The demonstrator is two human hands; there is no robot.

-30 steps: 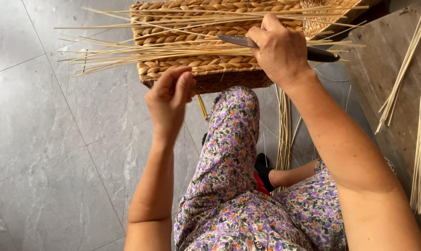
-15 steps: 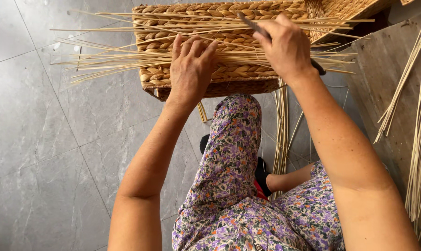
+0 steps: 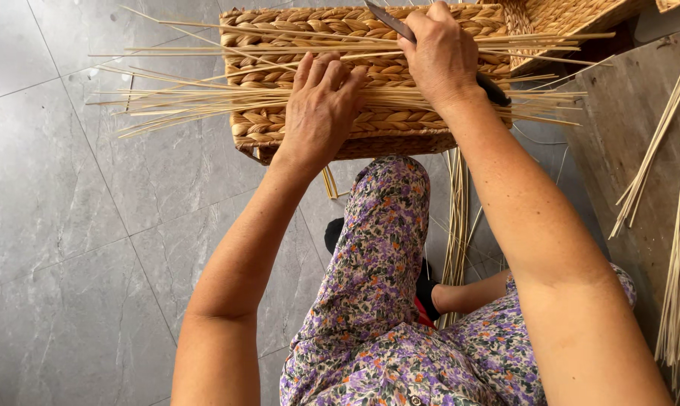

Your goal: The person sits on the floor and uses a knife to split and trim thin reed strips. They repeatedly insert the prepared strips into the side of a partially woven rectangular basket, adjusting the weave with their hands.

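Sitting on the floor (image 3: 77, 248), knee up under the basket (image 3: 370, 75). Left hand (image 3: 321, 105) lies flat and open, pinning the sticks (image 3: 197, 101) across the weave. Right hand (image 3: 441, 53) is fisted round a knife (image 3: 389, 20). Looks mid-trim; the next cut probably needs those sticks held steady.

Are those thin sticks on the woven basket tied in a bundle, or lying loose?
Loose. The thin sticks fan out unevenly across the woven basket, their ends splayed apart with no tie visible. The left hand presses flat on them.
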